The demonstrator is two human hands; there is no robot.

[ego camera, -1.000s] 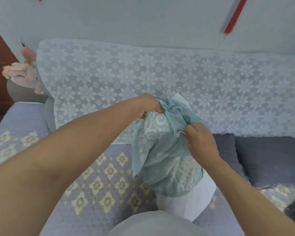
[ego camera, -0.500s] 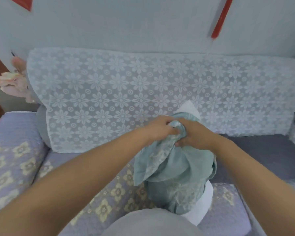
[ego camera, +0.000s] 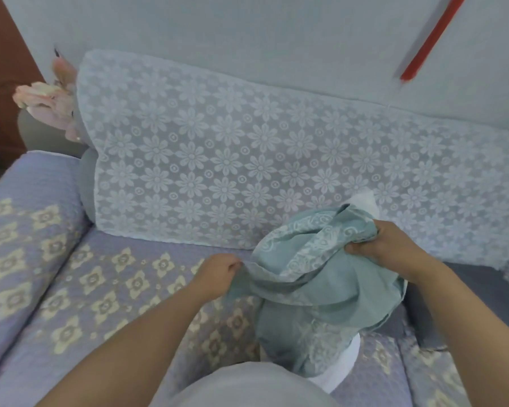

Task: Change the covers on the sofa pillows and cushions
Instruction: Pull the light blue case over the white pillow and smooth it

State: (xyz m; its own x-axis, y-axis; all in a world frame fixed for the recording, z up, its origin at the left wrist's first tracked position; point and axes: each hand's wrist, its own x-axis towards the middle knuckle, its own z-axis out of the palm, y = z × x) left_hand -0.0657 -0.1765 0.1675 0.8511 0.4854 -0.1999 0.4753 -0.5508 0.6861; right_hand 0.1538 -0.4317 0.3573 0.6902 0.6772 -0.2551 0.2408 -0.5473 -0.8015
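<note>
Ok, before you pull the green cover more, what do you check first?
1. Left hand pinches the edge of the teal pillow cover: ok.
2. Right hand grips the bunched cover: ok.
3. Cover stretched open between the hands: ok.
4. White pillow fully covered: not ok, white shows at top and bottom.
5. Zipper free: cannot tell.
6. Pillow rests on the quilted sofa seat: ok.
</note>
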